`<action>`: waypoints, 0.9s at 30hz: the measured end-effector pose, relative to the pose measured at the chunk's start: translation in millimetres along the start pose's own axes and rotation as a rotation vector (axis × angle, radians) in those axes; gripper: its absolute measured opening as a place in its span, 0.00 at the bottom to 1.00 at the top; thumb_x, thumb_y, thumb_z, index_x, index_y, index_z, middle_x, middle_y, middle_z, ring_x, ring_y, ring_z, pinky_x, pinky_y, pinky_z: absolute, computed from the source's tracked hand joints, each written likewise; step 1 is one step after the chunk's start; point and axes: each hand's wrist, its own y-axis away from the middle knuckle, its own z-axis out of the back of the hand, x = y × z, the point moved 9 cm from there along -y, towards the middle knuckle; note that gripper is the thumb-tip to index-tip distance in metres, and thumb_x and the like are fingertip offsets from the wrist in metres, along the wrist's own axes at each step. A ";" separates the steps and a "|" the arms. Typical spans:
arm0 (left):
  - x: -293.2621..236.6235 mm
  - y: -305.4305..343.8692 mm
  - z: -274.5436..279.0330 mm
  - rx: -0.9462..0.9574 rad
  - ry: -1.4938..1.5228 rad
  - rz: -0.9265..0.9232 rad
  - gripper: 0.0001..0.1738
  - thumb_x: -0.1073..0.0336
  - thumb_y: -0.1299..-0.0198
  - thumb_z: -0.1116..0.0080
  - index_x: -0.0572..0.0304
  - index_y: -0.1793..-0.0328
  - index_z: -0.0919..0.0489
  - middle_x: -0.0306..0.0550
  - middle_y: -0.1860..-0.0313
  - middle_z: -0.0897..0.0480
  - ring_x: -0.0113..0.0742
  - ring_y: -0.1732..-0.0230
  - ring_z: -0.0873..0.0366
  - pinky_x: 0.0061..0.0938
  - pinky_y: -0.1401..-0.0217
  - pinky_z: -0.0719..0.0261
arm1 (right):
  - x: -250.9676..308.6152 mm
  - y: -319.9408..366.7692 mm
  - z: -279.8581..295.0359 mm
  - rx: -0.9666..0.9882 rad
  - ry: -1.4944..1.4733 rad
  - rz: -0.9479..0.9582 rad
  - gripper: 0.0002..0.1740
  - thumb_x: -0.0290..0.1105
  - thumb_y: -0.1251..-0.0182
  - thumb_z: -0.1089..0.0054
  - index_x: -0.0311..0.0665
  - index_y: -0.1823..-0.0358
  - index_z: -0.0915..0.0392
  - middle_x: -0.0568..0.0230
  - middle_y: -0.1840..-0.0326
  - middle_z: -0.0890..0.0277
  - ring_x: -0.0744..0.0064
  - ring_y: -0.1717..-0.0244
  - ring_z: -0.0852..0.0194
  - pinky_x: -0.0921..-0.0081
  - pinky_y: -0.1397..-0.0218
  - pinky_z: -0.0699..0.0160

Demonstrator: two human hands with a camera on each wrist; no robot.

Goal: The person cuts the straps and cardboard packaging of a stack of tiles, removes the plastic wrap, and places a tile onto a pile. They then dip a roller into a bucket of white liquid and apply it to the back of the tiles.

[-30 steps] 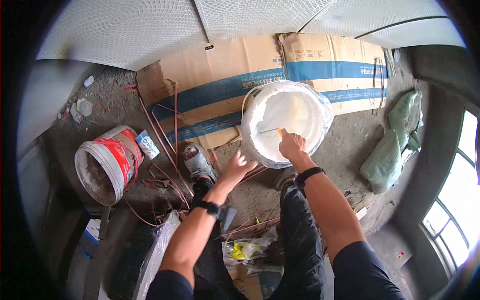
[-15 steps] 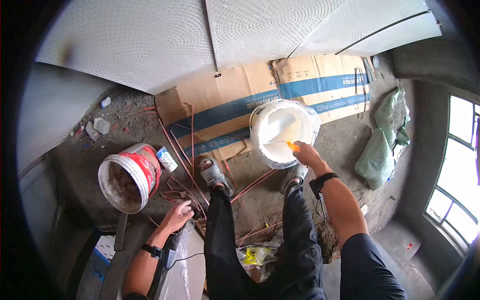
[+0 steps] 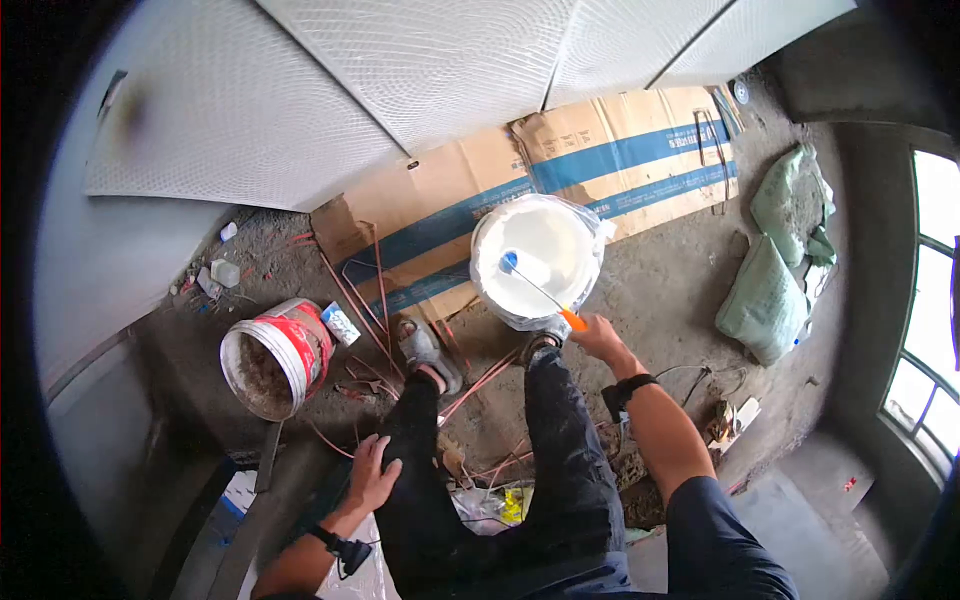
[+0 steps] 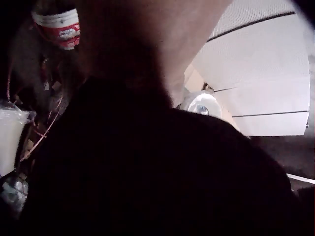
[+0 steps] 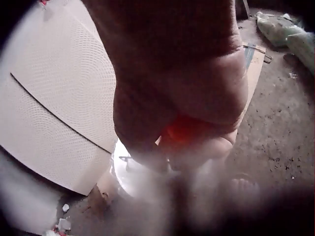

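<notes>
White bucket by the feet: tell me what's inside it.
Whitish contents show inside the white bucket, along with the blue end of the orange-handled tool that the right hand grips. Whatever lies below the contents' surface is covered and cannot be seen.

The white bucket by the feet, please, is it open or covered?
The bucket is open: in the head view, no lid hides its inside.
</notes>
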 end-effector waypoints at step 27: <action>14.0 -53.3 -65.0 0.235 -0.022 -0.139 0.12 0.61 0.42 0.41 0.61 0.60 0.17 0.52 0.58 0.16 0.52 0.52 0.20 0.43 0.49 0.23 | -37.1 8.2 -57.9 -0.311 -0.025 -0.215 0.19 0.45 0.45 0.41 0.37 0.61 0.21 0.46 0.62 0.19 0.42 0.55 0.21 0.51 0.53 0.26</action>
